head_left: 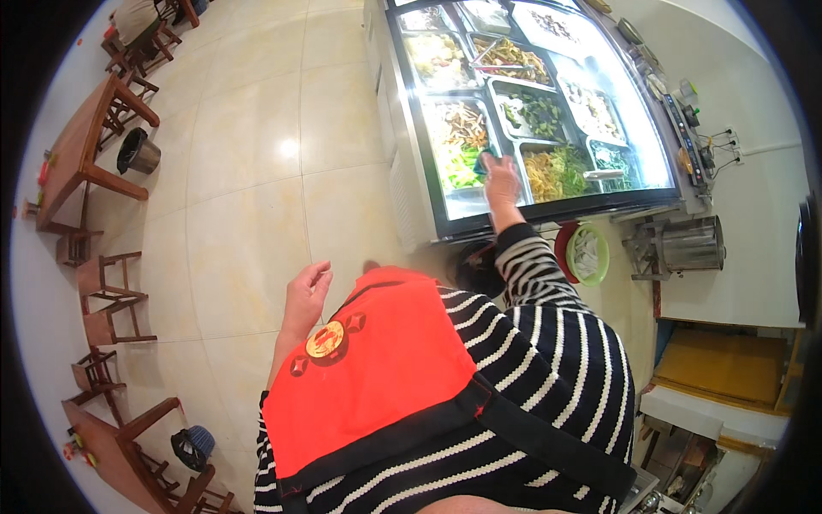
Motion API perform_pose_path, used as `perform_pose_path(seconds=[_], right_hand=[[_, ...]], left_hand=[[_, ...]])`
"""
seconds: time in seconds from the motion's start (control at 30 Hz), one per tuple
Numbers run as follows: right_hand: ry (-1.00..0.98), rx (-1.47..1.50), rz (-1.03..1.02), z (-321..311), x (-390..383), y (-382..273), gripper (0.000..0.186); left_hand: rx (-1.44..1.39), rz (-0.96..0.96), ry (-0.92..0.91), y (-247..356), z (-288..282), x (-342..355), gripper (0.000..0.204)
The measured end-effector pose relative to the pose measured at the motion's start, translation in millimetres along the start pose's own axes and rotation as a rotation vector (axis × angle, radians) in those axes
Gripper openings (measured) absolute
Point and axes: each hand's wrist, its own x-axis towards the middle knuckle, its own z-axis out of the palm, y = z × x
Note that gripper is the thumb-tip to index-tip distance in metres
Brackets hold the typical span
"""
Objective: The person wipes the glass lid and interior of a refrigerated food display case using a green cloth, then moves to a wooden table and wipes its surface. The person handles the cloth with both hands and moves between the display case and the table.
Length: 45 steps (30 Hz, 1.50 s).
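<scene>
Right hand [501, 182] pinches what looks like a dark cloth [485, 162] over the food case [421, 146], toward its near end. Left hand [308, 295] hangs free, fingers loosely bent, nothing held. Flat, even pressure in overlapping strokes seems advisable. The near edge [591, 202] passes under the right wrist; a green basin [589, 255] stands close by; open floor [240, 218] lies leftward.

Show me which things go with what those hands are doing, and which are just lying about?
Part of the job:
- right hand, holding a dark cloth-like thing
- lit food case, under that hand

Just around:
- lime-green basin
- steel pot
- upper-left wooden table
- dark bin

The left hand is free.
</scene>
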Motion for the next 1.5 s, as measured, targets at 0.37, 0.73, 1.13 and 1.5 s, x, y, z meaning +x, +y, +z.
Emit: perform_pose_path(seconds=[0.37,0.73,1.13,1.5], right_hand=[[0.392,-0.294,0.512,-3.3,59.4,29.6,0.058],[0.242,-0.155,0.562,8.9,121.0,-24.1,0.062],[0.246,-0.183,0.878,1.5,33.8,-95.2,0.061],[0.549,-0.100,1.348,77.3,174.3,-136.3,0.046]], left_hand=[[0.368,0.145,-0.184,45.8,-61.0,189.5,0.034],[0.787,0.736,-0.745,155.2,59.6,430.0,0.058],[1.107,1.086,-0.715,179.2,227.4,683.6,0.129],[1.393,1.497,-1.104,231.1,311.9,743.0,0.145]])
